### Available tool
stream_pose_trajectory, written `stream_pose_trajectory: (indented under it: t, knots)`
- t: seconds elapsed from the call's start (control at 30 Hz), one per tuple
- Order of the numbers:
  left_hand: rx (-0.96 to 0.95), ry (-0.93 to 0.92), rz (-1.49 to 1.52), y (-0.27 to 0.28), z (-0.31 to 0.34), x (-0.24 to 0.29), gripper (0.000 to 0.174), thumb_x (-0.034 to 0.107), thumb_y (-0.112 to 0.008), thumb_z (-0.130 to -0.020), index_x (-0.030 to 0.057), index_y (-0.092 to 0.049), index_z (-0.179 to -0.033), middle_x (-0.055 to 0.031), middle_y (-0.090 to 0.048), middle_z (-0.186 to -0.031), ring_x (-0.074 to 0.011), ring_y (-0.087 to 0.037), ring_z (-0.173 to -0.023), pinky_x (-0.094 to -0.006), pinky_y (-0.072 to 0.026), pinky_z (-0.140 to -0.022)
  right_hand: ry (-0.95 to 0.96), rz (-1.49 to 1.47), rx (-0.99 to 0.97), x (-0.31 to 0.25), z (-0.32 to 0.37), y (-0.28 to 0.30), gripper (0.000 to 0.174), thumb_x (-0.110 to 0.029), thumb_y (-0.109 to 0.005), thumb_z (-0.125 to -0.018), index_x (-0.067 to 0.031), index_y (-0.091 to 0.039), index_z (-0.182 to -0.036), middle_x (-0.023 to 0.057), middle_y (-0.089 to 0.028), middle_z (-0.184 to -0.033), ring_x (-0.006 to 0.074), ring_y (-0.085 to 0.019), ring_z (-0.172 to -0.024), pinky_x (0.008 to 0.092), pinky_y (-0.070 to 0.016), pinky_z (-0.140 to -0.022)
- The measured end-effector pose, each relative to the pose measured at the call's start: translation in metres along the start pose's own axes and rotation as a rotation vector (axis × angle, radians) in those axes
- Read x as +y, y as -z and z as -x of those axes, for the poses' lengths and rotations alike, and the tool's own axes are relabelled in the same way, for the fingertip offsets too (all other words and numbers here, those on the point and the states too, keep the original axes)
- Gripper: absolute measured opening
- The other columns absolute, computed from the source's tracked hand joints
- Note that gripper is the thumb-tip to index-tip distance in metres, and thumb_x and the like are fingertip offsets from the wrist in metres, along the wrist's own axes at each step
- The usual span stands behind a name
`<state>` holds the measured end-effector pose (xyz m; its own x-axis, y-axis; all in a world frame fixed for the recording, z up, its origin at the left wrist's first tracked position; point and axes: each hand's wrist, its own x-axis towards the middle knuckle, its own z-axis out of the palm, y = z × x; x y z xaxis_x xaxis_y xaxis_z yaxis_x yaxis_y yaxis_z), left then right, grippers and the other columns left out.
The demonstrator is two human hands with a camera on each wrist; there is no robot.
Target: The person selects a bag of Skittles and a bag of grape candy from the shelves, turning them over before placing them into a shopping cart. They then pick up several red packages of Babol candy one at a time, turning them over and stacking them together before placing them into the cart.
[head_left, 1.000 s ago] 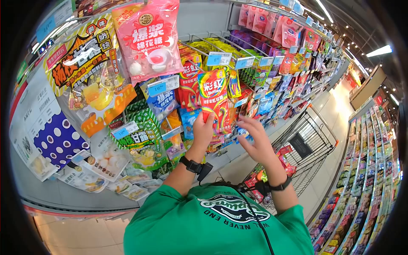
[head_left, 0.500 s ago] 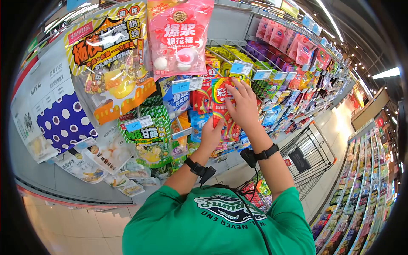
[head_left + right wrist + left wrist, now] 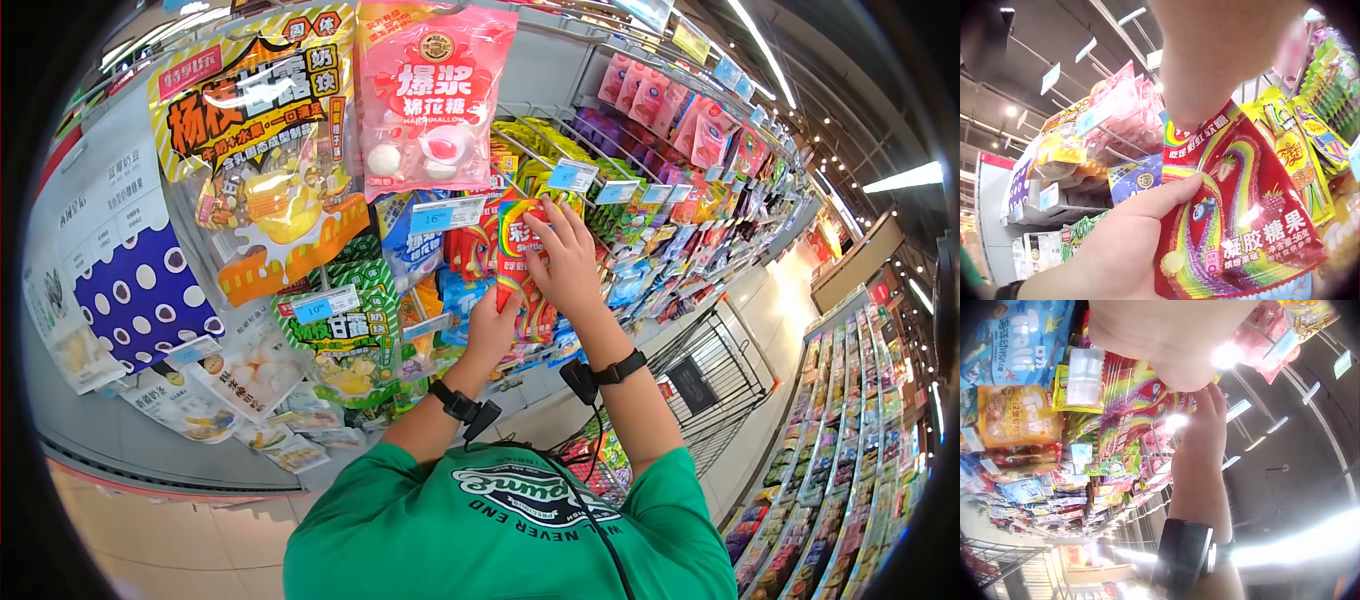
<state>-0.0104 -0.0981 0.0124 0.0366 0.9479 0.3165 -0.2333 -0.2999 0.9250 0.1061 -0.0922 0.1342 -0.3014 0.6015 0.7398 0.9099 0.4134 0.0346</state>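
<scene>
My left hand (image 3: 490, 328) grips the lower left edge of a red Skittles gummy candy bag (image 3: 512, 264) with rainbow stripes. In the right wrist view, the left thumb lies across the front of the bag (image 3: 1241, 206), and the fingers behind it are hidden. My right hand (image 3: 567, 268) lies over the bag's upper part, its fingers stretched across the front near the top edge. Seen from the right wrist, the right hand (image 3: 1225, 53) covers the bag's top. More red Skittles bags (image 3: 468, 245) hang just behind and to the left.
A pink marshmallow bag (image 3: 435, 95) and a yellow milk candy bag (image 3: 265, 170) hang close on the left. Price tags on hooks (image 3: 572, 176) stick out beside the hands. A wire shopping cart (image 3: 700, 385) stands to the right, in front of another stocked shelf (image 3: 820, 440).
My right hand came in from the right, and its fingers now lie over the bag's upper part. The left hand has kept its grip. The view has swung slightly.
</scene>
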Motion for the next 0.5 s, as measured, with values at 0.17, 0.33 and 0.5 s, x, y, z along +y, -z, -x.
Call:
stream_pose_trajectory:
  t: [0.17, 0.33, 0.5]
  knots:
    - [0.021, -0.010, -0.033, 0.002, -0.005, -0.001, 0.024, 0.023, -0.058, -0.093, 0.0002, -0.060, -0.100, -0.0109, -0.066, -0.082, -0.0186, -0.062, -0.073, -0.0336, -0.0474, -0.067, -0.009, 0.021, -0.039, 0.004, -0.001, -0.011, 0.051, -0.019, -0.066, -0.079, -0.0153, -0.055, -0.128, 0.0110, -0.045, -0.142, 0.0385, -0.041, -0.128, 0.0492, -0.0341, -0.104]
    - [0.122, -0.063, -0.145, 0.004, -0.032, 0.001, 0.026, 0.025, -0.058, -0.093, -0.0008, -0.060, -0.099, -0.0157, -0.066, -0.082, -0.0254, -0.064, -0.071, -0.0363, -0.0475, -0.065, -0.003, 0.029, -0.067, 0.011, -0.016, -0.039, 0.056, -0.022, -0.065, -0.081, -0.0141, -0.050, -0.134, 0.0103, -0.043, -0.143, 0.0383, -0.040, -0.130, 0.0485, -0.0332, -0.106]
    - [0.305, -0.081, -0.195, 0.006, -0.072, -0.032, 0.031, 0.028, -0.058, -0.092, -0.0023, -0.060, -0.097, -0.0206, -0.066, -0.083, -0.0359, -0.064, -0.077, -0.0410, -0.0478, -0.067, -0.001, 0.011, -0.059, 0.008, -0.024, -0.067, 0.061, -0.024, -0.063, -0.079, -0.0153, -0.047, -0.136, 0.0105, -0.049, -0.137, 0.0396, -0.046, -0.123, 0.0502, -0.0351, -0.103]
